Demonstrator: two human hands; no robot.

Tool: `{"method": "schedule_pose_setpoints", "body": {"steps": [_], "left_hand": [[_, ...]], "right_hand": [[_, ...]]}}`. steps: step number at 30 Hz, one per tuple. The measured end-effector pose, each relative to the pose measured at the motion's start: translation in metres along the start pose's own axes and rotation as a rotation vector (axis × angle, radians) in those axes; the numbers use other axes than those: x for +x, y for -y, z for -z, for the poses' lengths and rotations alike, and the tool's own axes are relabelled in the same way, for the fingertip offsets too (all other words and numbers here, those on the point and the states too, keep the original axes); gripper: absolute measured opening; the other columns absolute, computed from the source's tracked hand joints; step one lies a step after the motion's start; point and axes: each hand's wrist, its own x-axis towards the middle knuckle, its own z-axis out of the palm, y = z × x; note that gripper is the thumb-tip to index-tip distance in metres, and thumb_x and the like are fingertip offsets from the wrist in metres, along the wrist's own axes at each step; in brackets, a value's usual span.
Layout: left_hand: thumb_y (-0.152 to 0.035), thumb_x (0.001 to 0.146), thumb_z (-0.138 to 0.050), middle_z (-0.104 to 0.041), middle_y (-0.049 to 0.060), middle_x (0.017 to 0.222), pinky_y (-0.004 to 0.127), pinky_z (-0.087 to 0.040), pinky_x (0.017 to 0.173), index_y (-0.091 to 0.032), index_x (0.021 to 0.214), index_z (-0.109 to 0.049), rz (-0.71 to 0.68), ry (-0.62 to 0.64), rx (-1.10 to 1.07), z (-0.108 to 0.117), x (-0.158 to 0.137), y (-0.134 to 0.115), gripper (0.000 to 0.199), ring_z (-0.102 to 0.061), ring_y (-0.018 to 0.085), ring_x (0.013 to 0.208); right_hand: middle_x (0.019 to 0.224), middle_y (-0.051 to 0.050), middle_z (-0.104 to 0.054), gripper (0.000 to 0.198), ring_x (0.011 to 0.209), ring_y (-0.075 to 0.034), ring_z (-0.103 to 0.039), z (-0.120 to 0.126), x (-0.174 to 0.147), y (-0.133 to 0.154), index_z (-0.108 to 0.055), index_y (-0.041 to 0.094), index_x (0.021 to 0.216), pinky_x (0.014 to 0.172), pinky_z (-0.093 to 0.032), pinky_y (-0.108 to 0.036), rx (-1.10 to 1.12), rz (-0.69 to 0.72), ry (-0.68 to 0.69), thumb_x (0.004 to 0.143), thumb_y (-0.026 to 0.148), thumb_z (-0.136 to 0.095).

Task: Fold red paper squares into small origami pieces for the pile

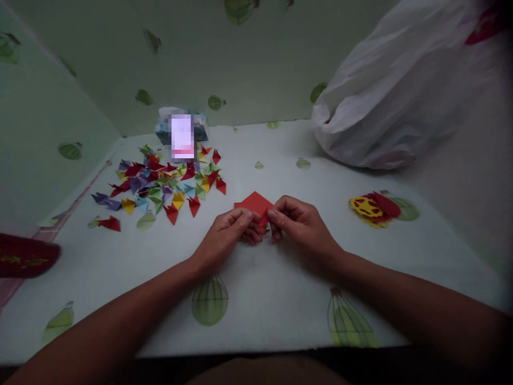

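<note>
My left hand (234, 224) and my right hand (298, 222) meet over the middle of the table. Between them is a small folded piece of red paper (263, 218), pinched between the right thumb and fingers. The left thumb and fingers close on its other side, and part of it is hidden by them. Just beyond the fingertips lies a flat orange-red paper sheet (255, 200), one corner pointing away from me. A bit of another colour shows under the hands, too small to name. To the left spreads a pile of small folded paper cranes (156, 182) in several colours.
A lit phone (182, 136), pixelated, leans against a tissue box (202, 125) behind the pile. A large white plastic bag (385, 101) stands at the back right. Red and yellow paper cutouts (371, 208) lie right of my hands. A dark red object (28, 255) juts in at left.
</note>
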Motion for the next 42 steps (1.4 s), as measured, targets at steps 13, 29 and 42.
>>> {"method": "schedule_pose_setpoints", "body": {"steps": [13, 29, 42], "left_hand": [[-0.031, 0.089, -0.066, -0.067, 0.001, 0.069, 0.025, -0.046, 0.063, -0.015, 0.077, -0.067, -0.054, -0.047, 0.313, -0.003, -0.003, -0.009, 0.02, -0.057, 0.011, 0.062], [-0.031, 0.078, -0.078, -0.068, -0.001, 0.072, 0.026, -0.047, 0.066, -0.017, 0.084, -0.067, -0.047, -0.127, -0.028, -0.004, 0.001, -0.005, 0.019, -0.06, 0.012, 0.066], [-0.032, 0.085, -0.07, -0.07, 0.002, 0.071, 0.028, -0.049, 0.068, -0.017, 0.077, -0.068, -0.154, -0.11, 0.105, -0.005, -0.005, -0.007, 0.017, -0.063, 0.015, 0.068]], "right_hand": [[0.064, 0.003, -0.059, 0.025, 0.055, -0.009, -0.054, 0.0, 0.002, -0.002, -0.058, 0.018, 0.074, 0.054, -0.042, -0.024, -0.056, -0.02, 0.045, 0.091, 0.035, -0.067], [0.063, 0.002, -0.065, 0.023, 0.063, -0.013, -0.059, -0.007, -0.003, -0.004, -0.061, 0.02, 0.071, 0.063, -0.047, -0.027, 0.004, -0.065, 0.053, 0.084, 0.033, -0.074], [0.063, 0.001, -0.069, 0.022, 0.065, -0.015, -0.062, -0.008, -0.006, -0.007, -0.066, 0.02, 0.072, 0.068, -0.048, -0.029, 0.011, -0.04, 0.059, 0.087, 0.033, -0.074]]}}
